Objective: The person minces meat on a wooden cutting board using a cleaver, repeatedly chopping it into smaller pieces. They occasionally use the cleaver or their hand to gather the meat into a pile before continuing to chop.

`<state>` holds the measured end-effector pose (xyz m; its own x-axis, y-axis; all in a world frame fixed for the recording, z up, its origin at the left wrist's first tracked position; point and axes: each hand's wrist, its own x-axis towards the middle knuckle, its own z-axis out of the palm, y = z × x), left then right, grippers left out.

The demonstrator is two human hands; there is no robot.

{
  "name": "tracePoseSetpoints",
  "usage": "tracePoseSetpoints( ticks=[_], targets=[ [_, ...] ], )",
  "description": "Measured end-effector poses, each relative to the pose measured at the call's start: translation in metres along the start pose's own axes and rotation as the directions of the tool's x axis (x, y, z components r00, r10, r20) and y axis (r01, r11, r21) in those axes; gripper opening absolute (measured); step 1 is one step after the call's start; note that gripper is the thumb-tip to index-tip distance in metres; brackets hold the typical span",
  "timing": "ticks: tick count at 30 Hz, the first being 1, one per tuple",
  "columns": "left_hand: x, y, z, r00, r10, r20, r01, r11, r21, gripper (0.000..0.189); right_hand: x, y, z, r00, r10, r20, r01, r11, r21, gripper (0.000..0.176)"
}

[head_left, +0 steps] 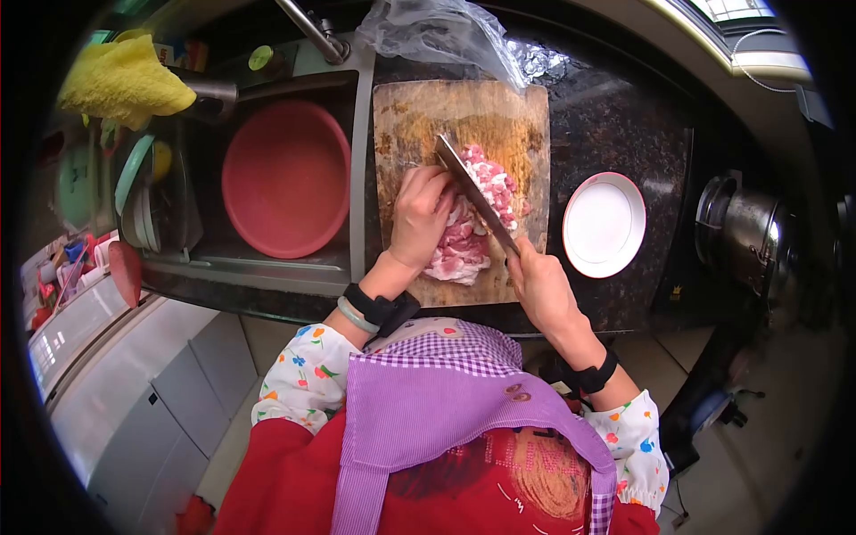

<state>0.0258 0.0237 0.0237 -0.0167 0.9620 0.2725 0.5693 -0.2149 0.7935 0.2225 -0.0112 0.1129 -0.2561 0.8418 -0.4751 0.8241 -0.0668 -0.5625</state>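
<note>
A wooden cutting board (415,116) lies on the dark counter, bearing raw meat. My right hand (546,290) is closed round the handle of a cleaver (477,193), whose blade slants up and left across the meat. Right of the blade is a heap of small diced meat (496,183); to its left lies a larger uncut piece (459,250). My left hand (422,214) presses on the larger piece with curled fingers, close beside the blade. Some of its fingertips are hidden.
A white bowl with a pink rim (604,225) sits right of the board. Behind the board is a clear plastic bag (437,36). The sink at left holds a red basin (285,178), near a faucet (314,31). A metal pot (753,232) stands far right.
</note>
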Motion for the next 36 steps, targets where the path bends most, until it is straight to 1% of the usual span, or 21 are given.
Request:
tracePoseSetpoints(
  ticks=[4, 6, 7, 8, 10, 12, 14, 15, 16, 19, 20, 23, 25, 26, 28, 29, 31, 32, 34, 35, 36],
  targets=[
    [0.003, -0.001, 0.002, 1.000, 0.026, 0.012, -0.026, 1.000, 0.014, 0.021, 0.011, -0.002, 0.018, 1.000, 0.025, -0.019, -0.024, 0.999, 0.044, 0.014],
    [0.002, -0.001, 0.004, 0.999, 0.038, 0.017, -0.038, 0.999, 0.018, 0.021, 0.034, -0.006, 0.028, 0.992, -0.054, -0.111, 0.056, 0.998, 0.012, 0.014],
    [-0.002, 0.000, 0.005, 0.998, 0.035, 0.054, -0.036, 0.999, 0.010, 0.020, 0.046, -0.011, 0.026, 0.980, -0.116, -0.159, 0.122, 0.992, 0.029, 0.013],
    [-0.003, 0.000, 0.005, 0.995, 0.038, 0.090, -0.038, 0.999, 0.004, 0.020, 0.053, -0.010, 0.025, 0.979, -0.117, -0.167, 0.124, 0.992, 0.034, 0.013],
    [-0.003, 0.001, 0.003, 0.994, 0.048, 0.101, -0.050, 0.999, 0.018, 0.018, 0.061, -0.004, 0.020, 0.957, -0.164, -0.238, 0.209, 0.961, 0.179, 0.012],
    [-0.004, 0.002, 0.001, 0.999, 0.008, 0.052, -0.006, 1.000, -0.028, 0.016, 0.053, 0.001, 0.017, 0.961, -0.150, -0.233, 0.200, 0.957, 0.209, 0.011],
    [-0.008, 0.004, -0.010, 1.000, 0.008, 0.017, -0.008, 1.000, 0.007, 0.016, 0.030, -0.002, 0.009, 0.971, -0.130, -0.203, 0.174, 0.961, 0.215, 0.011],
    [-0.012, 0.004, -0.015, 1.000, -0.010, 0.013, 0.009, 1.000, 0.024, 0.017, 0.018, -0.009, -0.002, 0.994, -0.040, -0.101, 0.061, 0.974, 0.216, 0.010],
    [-0.014, 0.005, -0.019, 1.000, -0.026, 0.007, 0.025, 0.999, 0.038, 0.018, 0.009, -0.006, -0.004, 0.994, -0.040, -0.097, 0.060, 0.974, 0.217, 0.010],
    [-0.016, 0.006, -0.016, 0.999, -0.038, -0.014, 0.038, 0.999, 0.008, 0.020, -0.010, -0.002, -0.012, 0.999, -0.053, -0.013, 0.053, 0.998, 0.034, 0.011],
    [-0.015, 0.008, -0.014, 0.999, -0.029, -0.045, 0.029, 1.000, -0.003, 0.020, -0.011, 0.000, -0.011, 0.999, -0.051, -0.012, 0.052, 0.998, 0.034, 0.011],
    [-0.016, 0.003, -0.001, 0.999, -0.034, -0.014, 0.033, 0.999, -0.039, 0.019, -0.012, 0.008, -0.002, 0.996, -0.086, 0.020, 0.086, 0.996, -0.019, 0.011],
    [-0.017, 0.001, 0.002, 1.000, -0.018, -0.016, 0.018, 0.999, -0.034, 0.019, -0.004, 0.006, 0.008, 0.999, 0.000, 0.041, 0.000, 1.000, -0.007, 0.011],
    [-0.018, 0.001, 0.002, 1.000, 0.005, -0.016, -0.005, 0.999, -0.032, 0.019, 0.004, 0.002, 0.016, 0.999, 0.000, 0.046, 0.000, 1.000, -0.006, 0.011],
    [-0.017, 0.004, 0.002, 1.000, 0.012, 0.006, -0.012, 1.000, -0.020, 0.018, 0.027, -0.008, 0.027, 0.994, -0.072, -0.086, 0.070, 0.997, -0.020, 0.013],
    [-0.018, 0.006, 0.000, 0.999, 0.022, 0.030, -0.022, 1.000, -0.007, 0.018, 0.038, -0.010, 0.028, 0.994, -0.068, -0.087, 0.066, 0.998, -0.017, 0.013],
    [-0.019, 0.002, -0.002, 0.999, 0.041, 0.036, -0.040, 0.999, -0.018, 0.019, 0.057, -0.013, 0.027, 0.972, -0.158, -0.173, 0.168, 0.985, 0.047, 0.012],
    [-0.018, 0.000, -0.001, 0.998, 0.054, 0.035, -0.052, 0.998, -0.038, 0.019, 0.056, -0.010, 0.026, 0.970, -0.160, -0.184, 0.170, 0.984, 0.043, 0.012],
    [-0.017, 0.001, -0.005, 0.999, 0.028, 0.045, -0.024, 0.997, -0.075, 0.018, 0.052, -0.002, 0.017, 0.950, -0.177, -0.258, 0.226, 0.959, 0.174, 0.011],
    [-0.018, 0.001, -0.007, 1.000, 0.008, 0.012, -0.007, 0.998, -0.068, 0.018, 0.042, 0.001, 0.010, 0.977, -0.101, -0.186, 0.143, 0.963, 0.227, 0.011],
    [-0.019, 0.002, -0.011, 1.000, -0.014, -0.014, 0.013, 0.998, -0.060, 0.017, 0.031, -0.003, 0.001, 0.978, -0.101, -0.181, 0.142, 0.963, 0.229, 0.011]
  ],
)
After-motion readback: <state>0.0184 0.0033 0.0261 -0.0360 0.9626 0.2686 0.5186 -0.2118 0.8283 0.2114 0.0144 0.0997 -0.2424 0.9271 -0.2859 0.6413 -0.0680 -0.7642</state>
